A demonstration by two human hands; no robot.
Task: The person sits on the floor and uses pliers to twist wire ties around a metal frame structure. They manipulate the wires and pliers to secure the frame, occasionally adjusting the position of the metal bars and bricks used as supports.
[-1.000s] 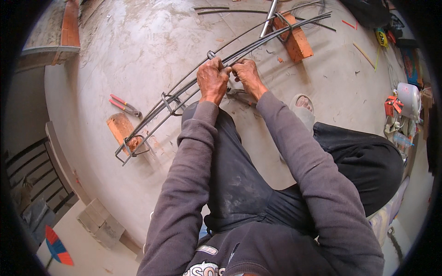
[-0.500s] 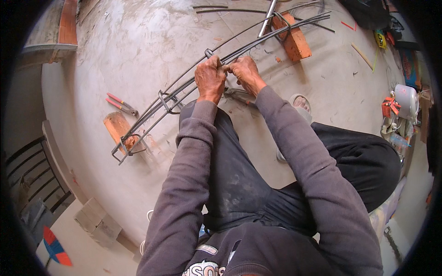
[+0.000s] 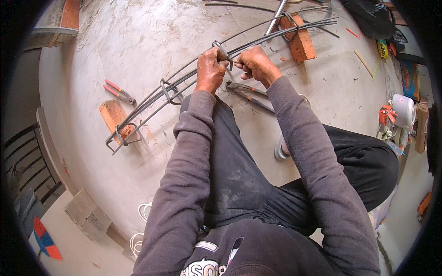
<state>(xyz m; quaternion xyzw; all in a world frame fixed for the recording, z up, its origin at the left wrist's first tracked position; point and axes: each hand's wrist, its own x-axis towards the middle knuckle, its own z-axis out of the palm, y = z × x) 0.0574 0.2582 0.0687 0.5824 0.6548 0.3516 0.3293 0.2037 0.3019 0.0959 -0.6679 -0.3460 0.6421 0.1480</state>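
Steel-bar cage [image 3: 182, 80] lying slantwise across two orange bricks [image 3: 303, 46] on the floor [image 3: 117, 172]. Left hand [image 3: 210, 71], fingers curled, at the cage beside a stirrup [image 3: 223, 48]; right hand [image 3: 258, 63], likewise curled, just across that stirrup; whether either grip is closed on anything cannot be told. Long-handled cutters [image 3: 260, 104] lie nearby

The left hand [image 3: 211, 71] hides a stretch of the steel bars [image 3: 262, 40] and part of one bent ring [image 3: 227, 54]; its grip is unclear. Whether the right hand [image 3: 258, 63] pinches anything is too small to tell. The right sleeve [image 3: 299, 119] covers the long pincers' [image 3: 258, 104] handle ends. Toward the floor's [image 3: 138, 60] far edge, a metal tube [image 3: 276, 17] is cut off.
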